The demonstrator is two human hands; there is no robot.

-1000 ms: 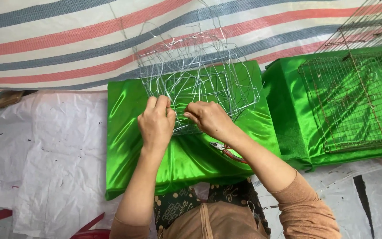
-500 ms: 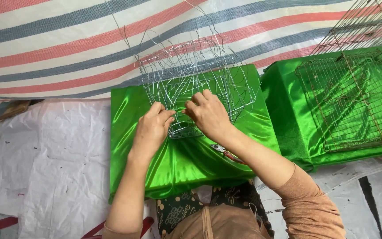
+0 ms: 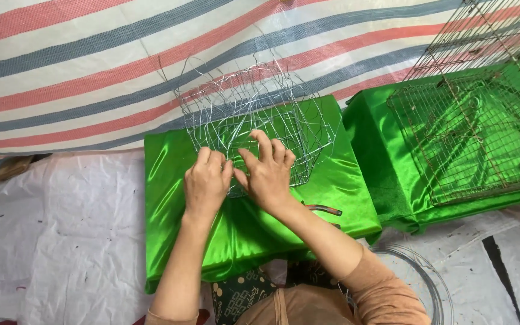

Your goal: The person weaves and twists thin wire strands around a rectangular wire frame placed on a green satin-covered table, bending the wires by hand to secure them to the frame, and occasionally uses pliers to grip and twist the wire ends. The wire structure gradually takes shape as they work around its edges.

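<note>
Rusty wire cage right; striped tarp behind; wire coil.

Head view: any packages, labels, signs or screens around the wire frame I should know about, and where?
None in view: no package, label, sign or screen.
Nearest things: both hands, left hand and right hand, on the silver wire frame atop a green satin-covered block; a rusty wire cage on a second green block at right.
</note>
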